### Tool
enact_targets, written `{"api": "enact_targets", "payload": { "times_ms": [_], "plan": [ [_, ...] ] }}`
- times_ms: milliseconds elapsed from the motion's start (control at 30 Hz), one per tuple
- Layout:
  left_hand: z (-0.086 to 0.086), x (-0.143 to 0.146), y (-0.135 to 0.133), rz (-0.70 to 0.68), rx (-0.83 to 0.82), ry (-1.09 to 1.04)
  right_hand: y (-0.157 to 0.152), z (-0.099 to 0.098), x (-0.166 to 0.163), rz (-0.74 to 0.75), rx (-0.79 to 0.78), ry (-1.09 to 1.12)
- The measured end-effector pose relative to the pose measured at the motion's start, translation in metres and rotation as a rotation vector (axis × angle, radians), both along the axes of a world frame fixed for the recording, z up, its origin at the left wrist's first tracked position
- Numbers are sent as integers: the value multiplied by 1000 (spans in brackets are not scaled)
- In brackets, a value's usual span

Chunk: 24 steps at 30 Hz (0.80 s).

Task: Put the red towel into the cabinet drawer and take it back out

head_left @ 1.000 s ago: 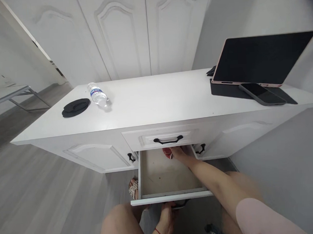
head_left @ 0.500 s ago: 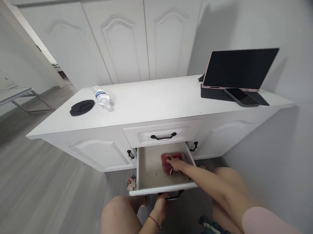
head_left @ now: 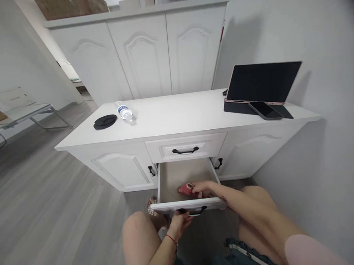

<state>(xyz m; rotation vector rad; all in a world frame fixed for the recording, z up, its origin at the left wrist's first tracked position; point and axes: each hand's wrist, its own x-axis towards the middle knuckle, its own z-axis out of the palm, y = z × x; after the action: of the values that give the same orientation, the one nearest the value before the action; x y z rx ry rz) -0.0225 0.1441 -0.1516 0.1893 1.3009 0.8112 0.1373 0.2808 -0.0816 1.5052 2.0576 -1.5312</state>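
Below the white countertop, a drawer (head_left: 172, 176) is pulled out. My left hand (head_left: 179, 224) is closed on its black handle (head_left: 199, 212) at the front, with a red string around the wrist. Inside the drawer my right hand (head_left: 200, 186) is closed on a red, folded cloth-like item (head_left: 185, 189) with a pale edge. Its exact kind I cannot make out, and the drawer front partly hides it.
On the countertop (head_left: 170, 117) stand a clear water bottle (head_left: 124, 111), black flat discs (head_left: 104, 121), a tablet (head_left: 264, 83) and a phone (head_left: 265, 110). A shut drawer (head_left: 166, 151) lies above the open one. My knees flank the drawer, and a wall (head_left: 331, 159) rises at right.
My right hand has drawn the red item toward the drawer's front, and the item looks more bunched. The left hand stays at the handle. The view has tilted up.
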Motion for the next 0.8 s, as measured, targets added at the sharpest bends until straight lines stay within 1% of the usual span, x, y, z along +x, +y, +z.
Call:
{"api": "enact_targets", "payload": {
  "times_ms": [100,200,233,300,367,400,433,467,533,600,667,700,733,800],
  "plan": [
    [2,1,4,20,23,-5,3,26,9,-67,90,59],
    [5,1,12,35,49,-11,1,61,28,-112,221,136],
    [6,1,14,40,58,-15,-4,74,37,-121,287,171],
    [7,2,21,52,76,-28,-18,96,55,-118,495,251],
    [8,3,28,70,89,-40,-38,105,70,-136,709,240],
    [8,3,31,82,100,-46,-49,104,76,-167,784,201],
    [8,4,35,98,114,-50,-59,98,80,-207,834,141],
    [7,5,38,117,128,-54,-68,89,82,-252,855,65],
    [5,8,43,164,156,-55,-81,61,80,-345,828,-108],
    [2,12,47,220,170,-54,-88,30,72,-429,753,-206],
    [-2,17,49,274,189,-64,-89,7,60,-499,746,-213],
    [-3,20,50,300,201,-74,-88,0,53,-529,749,-204],
    [-4,22,50,325,212,-87,-86,-5,46,-553,754,-192],
    [-4,26,50,365,233,-117,-84,-7,31,-568,752,-161]
  ]
}}
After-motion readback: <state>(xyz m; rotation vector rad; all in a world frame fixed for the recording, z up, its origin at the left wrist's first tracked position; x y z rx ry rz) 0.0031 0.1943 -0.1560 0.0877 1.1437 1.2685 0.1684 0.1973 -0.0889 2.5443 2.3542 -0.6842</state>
